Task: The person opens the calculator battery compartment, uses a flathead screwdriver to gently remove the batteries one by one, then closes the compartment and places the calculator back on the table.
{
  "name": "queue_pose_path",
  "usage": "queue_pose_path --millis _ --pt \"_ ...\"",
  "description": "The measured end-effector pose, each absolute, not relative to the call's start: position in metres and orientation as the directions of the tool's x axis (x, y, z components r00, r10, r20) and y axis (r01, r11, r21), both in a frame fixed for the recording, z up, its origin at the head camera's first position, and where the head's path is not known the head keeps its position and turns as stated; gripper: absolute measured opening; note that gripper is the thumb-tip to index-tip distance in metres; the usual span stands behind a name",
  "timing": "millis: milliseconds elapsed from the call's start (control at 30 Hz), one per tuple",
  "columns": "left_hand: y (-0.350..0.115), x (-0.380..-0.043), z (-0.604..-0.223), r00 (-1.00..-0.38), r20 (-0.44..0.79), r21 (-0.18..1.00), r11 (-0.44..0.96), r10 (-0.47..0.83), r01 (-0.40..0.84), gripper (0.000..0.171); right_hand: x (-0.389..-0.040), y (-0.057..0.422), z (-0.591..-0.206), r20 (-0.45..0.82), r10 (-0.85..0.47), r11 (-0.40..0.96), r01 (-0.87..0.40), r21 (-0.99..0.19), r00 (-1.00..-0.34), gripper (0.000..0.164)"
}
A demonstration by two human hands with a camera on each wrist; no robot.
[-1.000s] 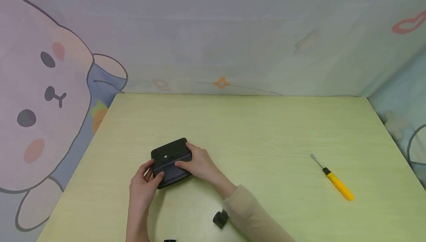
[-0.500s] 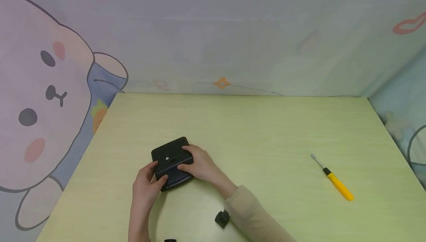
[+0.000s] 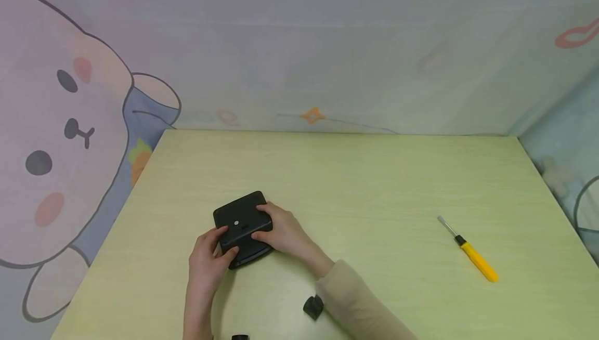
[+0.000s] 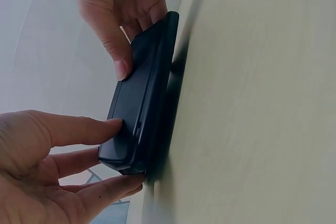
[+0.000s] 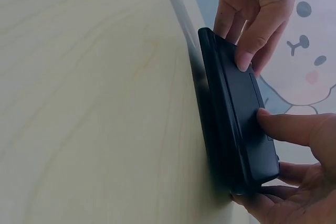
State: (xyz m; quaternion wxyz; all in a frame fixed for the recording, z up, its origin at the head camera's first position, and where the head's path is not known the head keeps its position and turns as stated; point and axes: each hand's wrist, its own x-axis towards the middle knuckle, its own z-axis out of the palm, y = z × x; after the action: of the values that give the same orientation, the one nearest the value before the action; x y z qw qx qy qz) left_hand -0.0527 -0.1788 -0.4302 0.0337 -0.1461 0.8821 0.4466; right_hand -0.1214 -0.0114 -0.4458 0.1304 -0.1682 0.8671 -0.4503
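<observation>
A black plastic case (image 3: 241, 210) with a stepped top and a small pale round spot is held between both hands at the left of the table, tilted. My left hand (image 3: 206, 257) grips its left end, the thumb on the near face and the fingers at the side. At the opposite end my right hand (image 3: 285, 233) grips it, its thumb pressing the near face. Both wrist views show the case's smooth dark front (image 4: 137, 90) with a thumb on it from each side. Its underside is hidden.
A yellow-handled screwdriver (image 3: 477, 262) lies on the right side of the table (image 3: 374, 189). Beside the right sleeve (image 3: 348, 288) sits a small black part (image 3: 313, 307). Another dark item (image 3: 240, 337) is cut off by the bottom edge. A printed cloth (image 3: 299, 59) hangs behind.
The case has tilted so that more of its upper face shows, and it has shifted slightly right. The left hand has moved a little right with it; the right hand's fingers now lie further onto its top.
</observation>
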Motion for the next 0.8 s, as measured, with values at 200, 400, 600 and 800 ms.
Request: queue_pose_path --millis 200,400,600,800 --pt "-0.1766 -0.0543 -0.4343 -0.954 -0.177 0.763 0.579 -0.243 -0.288 0.054 -0.1205 -0.0135 -0.4471 -0.093 -0.400 0.573 -0.169 -0.802 -0.912 0.060" --pt "-0.1750 -0.0545 -0.4357 -0.950 -0.179 0.754 0.585 -0.256 -0.299 0.053 -0.1200 -0.0138 -0.4466 -0.086 -0.406 0.572 -0.180 -0.800 -0.910 0.059" --pt "-0.1749 -0.0548 -0.4364 -0.948 -0.182 0.753 0.583 -0.259 -0.304 0.053 -0.1197 -0.0136 -0.4474 -0.076 -0.420 0.579 -0.202 -0.790 -0.904 0.054" --pt "-0.1745 -0.0539 -0.4364 -0.948 -0.178 0.749 0.589 -0.263 -0.304 0.053 -0.1193 -0.0132 -0.4468 -0.085 -0.419 0.586 -0.198 -0.786 -0.904 0.055"
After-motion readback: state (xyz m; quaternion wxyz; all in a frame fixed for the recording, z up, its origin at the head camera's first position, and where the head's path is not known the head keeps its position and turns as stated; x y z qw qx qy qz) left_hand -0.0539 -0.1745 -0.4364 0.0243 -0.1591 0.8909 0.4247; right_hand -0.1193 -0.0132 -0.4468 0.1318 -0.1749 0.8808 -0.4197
